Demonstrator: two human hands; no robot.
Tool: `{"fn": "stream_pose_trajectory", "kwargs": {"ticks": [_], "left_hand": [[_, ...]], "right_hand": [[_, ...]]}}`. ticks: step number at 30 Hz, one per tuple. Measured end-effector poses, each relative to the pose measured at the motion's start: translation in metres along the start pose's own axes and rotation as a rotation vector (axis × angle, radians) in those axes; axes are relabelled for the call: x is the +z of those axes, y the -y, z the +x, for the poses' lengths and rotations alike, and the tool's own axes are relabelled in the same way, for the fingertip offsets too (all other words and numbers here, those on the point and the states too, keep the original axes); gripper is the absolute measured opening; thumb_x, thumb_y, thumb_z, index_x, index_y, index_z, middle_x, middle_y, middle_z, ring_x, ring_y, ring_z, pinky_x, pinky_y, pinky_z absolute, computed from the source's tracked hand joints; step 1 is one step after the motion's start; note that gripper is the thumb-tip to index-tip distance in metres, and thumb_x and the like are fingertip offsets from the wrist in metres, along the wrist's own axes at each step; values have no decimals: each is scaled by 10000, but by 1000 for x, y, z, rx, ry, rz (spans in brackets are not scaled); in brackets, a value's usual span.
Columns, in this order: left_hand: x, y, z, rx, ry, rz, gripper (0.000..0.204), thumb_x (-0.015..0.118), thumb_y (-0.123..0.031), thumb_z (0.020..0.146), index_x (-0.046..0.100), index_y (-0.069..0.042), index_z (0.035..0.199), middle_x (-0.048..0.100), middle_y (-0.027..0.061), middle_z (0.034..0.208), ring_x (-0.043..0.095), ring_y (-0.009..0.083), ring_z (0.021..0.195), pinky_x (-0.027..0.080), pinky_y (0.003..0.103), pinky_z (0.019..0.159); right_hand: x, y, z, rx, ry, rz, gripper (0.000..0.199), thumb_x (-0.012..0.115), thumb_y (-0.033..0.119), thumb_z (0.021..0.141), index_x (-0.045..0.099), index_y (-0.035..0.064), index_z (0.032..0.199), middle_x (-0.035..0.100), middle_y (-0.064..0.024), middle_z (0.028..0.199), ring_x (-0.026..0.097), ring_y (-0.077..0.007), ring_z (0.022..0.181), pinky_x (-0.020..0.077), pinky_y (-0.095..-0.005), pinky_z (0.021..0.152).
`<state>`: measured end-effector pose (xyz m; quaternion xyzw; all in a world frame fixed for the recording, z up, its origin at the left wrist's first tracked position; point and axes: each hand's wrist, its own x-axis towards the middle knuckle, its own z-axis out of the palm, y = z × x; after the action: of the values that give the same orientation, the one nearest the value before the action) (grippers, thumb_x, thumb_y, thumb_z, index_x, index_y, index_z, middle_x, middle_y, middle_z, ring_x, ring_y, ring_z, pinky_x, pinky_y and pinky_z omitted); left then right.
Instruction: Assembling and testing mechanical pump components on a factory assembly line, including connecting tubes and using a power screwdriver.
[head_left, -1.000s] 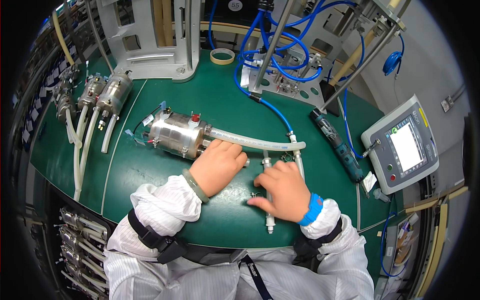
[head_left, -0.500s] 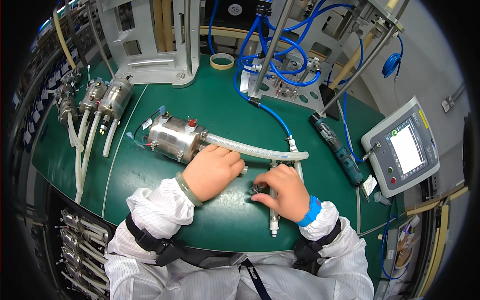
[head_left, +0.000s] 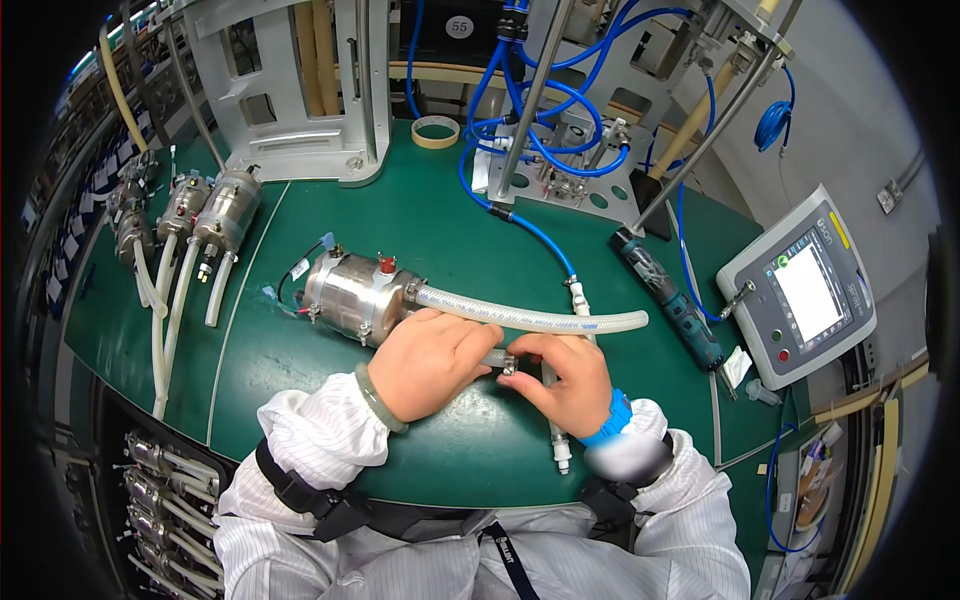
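Note:
A steel cylinder [head_left: 345, 298] with a red fitting on top lies on its side on the green table. From its right end a long braided clear hose [head_left: 540, 319] runs rightward. My left hand [head_left: 425, 365] is closed around a short braided hose [head_left: 494, 357] just below it, whose end pokes out past the fingers. My right hand [head_left: 572, 382] pinches a small metal hose clamp [head_left: 510, 366] between thumb and forefinger, at that hose's end. Whether the clamp encircles the hose or only touches it, I cannot tell. Partly behind my right hand lies a tube with white fittings [head_left: 561, 452], joined to a blue air line [head_left: 545, 243].
A teal-and-black power screwdriver [head_left: 668, 300] lies right of the hoses, beside a grey tester with a screen [head_left: 800, 290]. More steel cylinders with hoses [head_left: 228, 210] stand at the left. Metal fixtures [head_left: 300, 140] and a tape roll [head_left: 435, 132] occupy the back.
My right hand has moved up and left, bringing the clamp to the short hose's end. The long hose's free end has shifted right, away from the white fitting.

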<state>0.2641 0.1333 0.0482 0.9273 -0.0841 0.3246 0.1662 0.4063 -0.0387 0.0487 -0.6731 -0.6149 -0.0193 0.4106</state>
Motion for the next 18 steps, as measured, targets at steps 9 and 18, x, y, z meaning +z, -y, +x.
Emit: {"fn": "stream_pose_trajectory", "kwargs": {"ticks": [9, 18], "left_hand": [[-1, 0, 0, -3, -8, -25, 359, 797, -141, 713, 613, -60, 1011, 655, 68, 901, 653, 279, 847, 509, 397, 782], [-2, 1, -1, -9, -2, -47, 374, 797, -132, 715, 607, -63, 1029, 657, 61, 902, 654, 276, 849, 503, 392, 797]], "right_hand": [[0, 2, -1, 42, -10, -27, 351, 898, 234, 683, 713, 72, 933, 731, -66, 887, 683, -257, 808, 497, -345, 746], [-1, -3, 1, -85, 21, -85, 371, 875, 280, 707, 697, 54, 941, 697, -62, 834, 682, -240, 742, 523, -330, 673]]}}
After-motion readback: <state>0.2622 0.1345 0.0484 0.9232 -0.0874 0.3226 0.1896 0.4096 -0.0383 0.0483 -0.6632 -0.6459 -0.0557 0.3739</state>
